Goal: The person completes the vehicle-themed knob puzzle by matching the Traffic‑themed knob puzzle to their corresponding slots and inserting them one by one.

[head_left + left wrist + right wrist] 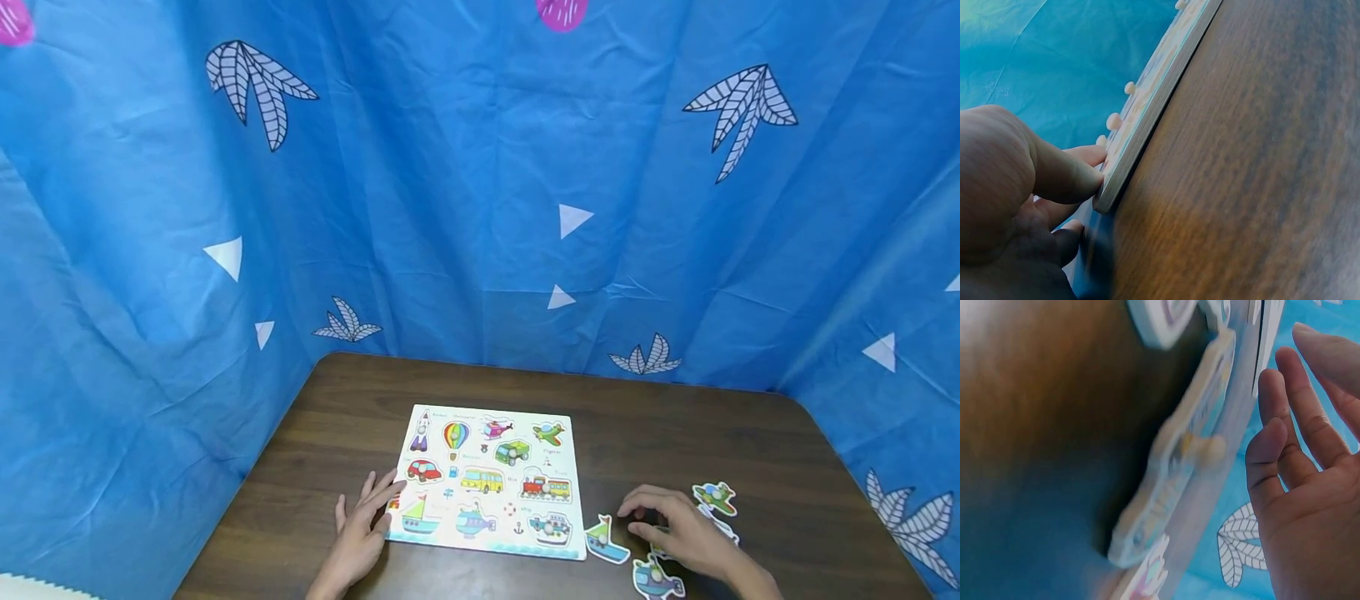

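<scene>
A white puzzle board with printed vehicles lies flat on the table. My left hand is at its front left corner, fingers extended over the left edge; in the left wrist view the thumb touches the corner beside round knobs. My right hand hovers right of the board, fingers loosely bent and holding nothing. Around it lie loose knobbed pieces: a sailboat, a submarine and an airplane. Others are partly hidden by the hand. A blurred wooden piece shows in the right wrist view.
The dark brown wooden table has rounded far corners. Blue cloth with leaf and triangle prints hangs behind it and along both sides.
</scene>
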The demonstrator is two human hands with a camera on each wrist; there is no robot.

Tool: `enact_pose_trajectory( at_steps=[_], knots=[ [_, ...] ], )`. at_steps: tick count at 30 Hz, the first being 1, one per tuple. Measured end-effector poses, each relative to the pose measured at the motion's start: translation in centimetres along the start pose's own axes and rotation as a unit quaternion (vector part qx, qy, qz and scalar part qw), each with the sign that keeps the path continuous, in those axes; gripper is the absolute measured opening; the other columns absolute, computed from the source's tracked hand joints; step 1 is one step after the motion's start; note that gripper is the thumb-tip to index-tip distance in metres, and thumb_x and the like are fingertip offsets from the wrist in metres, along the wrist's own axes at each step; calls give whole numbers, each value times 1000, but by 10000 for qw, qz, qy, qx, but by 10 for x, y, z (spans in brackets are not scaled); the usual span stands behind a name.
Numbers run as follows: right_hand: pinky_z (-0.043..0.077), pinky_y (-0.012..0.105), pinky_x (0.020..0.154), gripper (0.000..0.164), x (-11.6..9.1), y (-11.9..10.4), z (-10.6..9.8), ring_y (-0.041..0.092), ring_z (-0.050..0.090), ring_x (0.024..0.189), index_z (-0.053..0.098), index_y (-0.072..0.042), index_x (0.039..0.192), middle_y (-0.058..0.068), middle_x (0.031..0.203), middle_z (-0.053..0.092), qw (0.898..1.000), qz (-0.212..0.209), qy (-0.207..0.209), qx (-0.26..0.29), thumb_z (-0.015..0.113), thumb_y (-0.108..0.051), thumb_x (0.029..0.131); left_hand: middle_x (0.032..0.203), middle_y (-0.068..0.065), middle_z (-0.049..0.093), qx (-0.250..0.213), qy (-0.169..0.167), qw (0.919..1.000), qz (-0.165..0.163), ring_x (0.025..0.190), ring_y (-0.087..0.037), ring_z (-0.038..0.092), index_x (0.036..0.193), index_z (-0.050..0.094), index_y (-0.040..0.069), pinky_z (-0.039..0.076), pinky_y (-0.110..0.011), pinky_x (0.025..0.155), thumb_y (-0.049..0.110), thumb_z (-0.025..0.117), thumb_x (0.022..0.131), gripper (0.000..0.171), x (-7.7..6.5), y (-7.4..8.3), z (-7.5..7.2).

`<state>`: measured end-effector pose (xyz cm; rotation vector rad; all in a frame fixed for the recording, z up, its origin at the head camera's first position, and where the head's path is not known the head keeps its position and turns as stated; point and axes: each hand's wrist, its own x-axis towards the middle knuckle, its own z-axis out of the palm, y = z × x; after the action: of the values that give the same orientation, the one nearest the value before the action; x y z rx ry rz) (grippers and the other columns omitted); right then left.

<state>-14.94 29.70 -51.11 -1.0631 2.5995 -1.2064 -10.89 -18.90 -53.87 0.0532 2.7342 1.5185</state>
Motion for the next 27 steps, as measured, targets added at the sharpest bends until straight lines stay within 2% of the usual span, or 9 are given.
enact_pose_trajectory(
  at_steps=[9,15,20,27],
  knots=[
    [49,19,61,19,4,-5,14,0,59,82,70,-15,107,-1,102,70,9995,-179,-172,179,69,-4,91,157,-15,42,7,-45,10000,-50,153,-47,10,138,60,11,-17,-73,109,-10,53,94,50,1,1,-1],
    [49,17,63,18,9,-5,23,-1,57,84,69,-18,107,0,104,68,9979,-261,-450,395,66,-6,95,157,-15,42,-10,-53,10000,-84,153,-47,9,138,60,11,-17,-73,109,-10,52,94,50,1,0,-1],
    [50,18,66,18,13,-7,26,2,59,83,69,-19,107,-2,104,69,9973,-464,-471,308,67,-7,94,157,-15,43,-16,-27,10000,-29,152,-47,10,138,60,11,-17,-73,109,-10,52,93,50,1,0,0],
    [52,21,68,15,14,-9,25,5,62,86,71,-19,106,-2,105,69,9966,-525,-571,271,69,-11,93,157,-14,42,-11,-85,9999,-74,153,-46,9,139,60,12,-17,-73,109,-9,52,94,50,1,0,0]
  ],
)
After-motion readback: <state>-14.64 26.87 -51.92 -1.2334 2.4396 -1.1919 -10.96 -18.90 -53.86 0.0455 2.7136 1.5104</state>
